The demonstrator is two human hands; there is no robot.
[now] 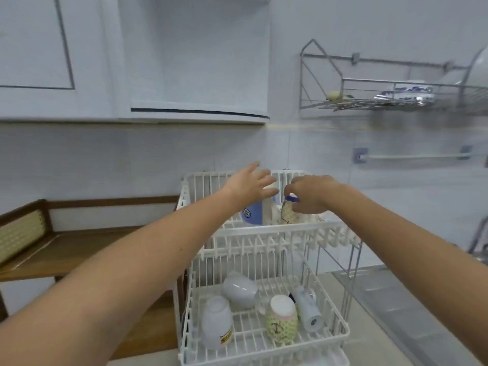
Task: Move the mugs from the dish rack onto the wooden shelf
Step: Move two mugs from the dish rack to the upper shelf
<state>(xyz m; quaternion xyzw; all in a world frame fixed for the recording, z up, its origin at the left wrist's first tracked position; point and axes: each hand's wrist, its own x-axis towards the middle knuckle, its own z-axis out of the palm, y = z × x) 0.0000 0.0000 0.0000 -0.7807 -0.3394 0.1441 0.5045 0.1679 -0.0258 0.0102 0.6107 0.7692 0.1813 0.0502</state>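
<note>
A white two-tier dish rack (264, 235) stands in front of me. On its top tier sit a blue-and-white mug (254, 213) with a spiral mark and a patterned mug (289, 213) with a blue handle. My left hand (253, 186) hovers open just above the blue-and-white mug. My right hand (313, 194) has its fingers closed around the patterned mug's blue handle. The lower tier holds several upturned mugs, among them a white one (216, 323) and a yellow-patterned one (281, 319). The wooden shelf (79, 249) lies to the left of the rack.
A wall-mounted metal wire rack (396, 99) with small items hangs at the upper right. White cabinets (184, 62) sit above. A towel bar (412, 156) runs along the tiled wall, and a steel sink drainboard (396, 299) lies at the right.
</note>
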